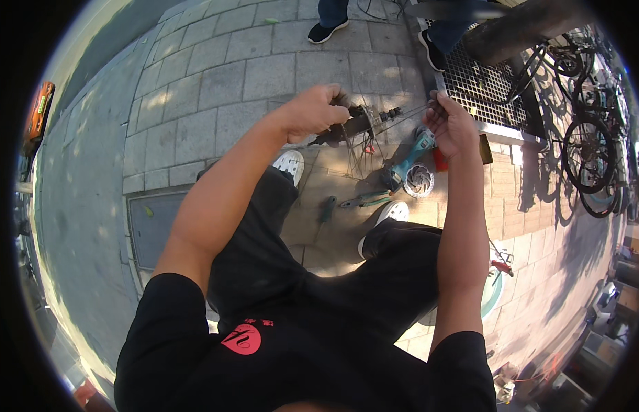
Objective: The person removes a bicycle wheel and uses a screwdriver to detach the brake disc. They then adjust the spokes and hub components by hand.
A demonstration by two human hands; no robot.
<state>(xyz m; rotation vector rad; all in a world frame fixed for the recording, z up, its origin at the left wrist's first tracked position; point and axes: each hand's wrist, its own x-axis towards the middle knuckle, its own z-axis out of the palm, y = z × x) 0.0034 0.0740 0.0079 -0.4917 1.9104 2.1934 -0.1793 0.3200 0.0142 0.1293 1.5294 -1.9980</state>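
My left hand (pixel 319 114) is closed at the left side of a dark bicycle wheel hub (pixel 361 126), its fingertips by the flange. Several thin metal spokes (pixel 354 159) fan out below the hub. My right hand (pixel 451 125) is raised to the right of it, fingers pinched on a long thin spoke (pixel 409 115) that runs toward the hub. Whether that spoke sits in a flange hole is too small to tell. Beneath my hands, a teal power drill (pixel 410 155) lies on the paving beside a round brake disc (pixel 419 180).
Pliers (pixel 366 200) and a screwdriver (pixel 328 208) lie between my white shoes. A red object (pixel 440 160) is partly behind my right forearm. A person's shoes (pixel 328 31) stand ahead, near a metal grating (pixel 486 86) and a tree trunk (pixel 532 31). Bicycles (pixel 589 152) are parked at right.
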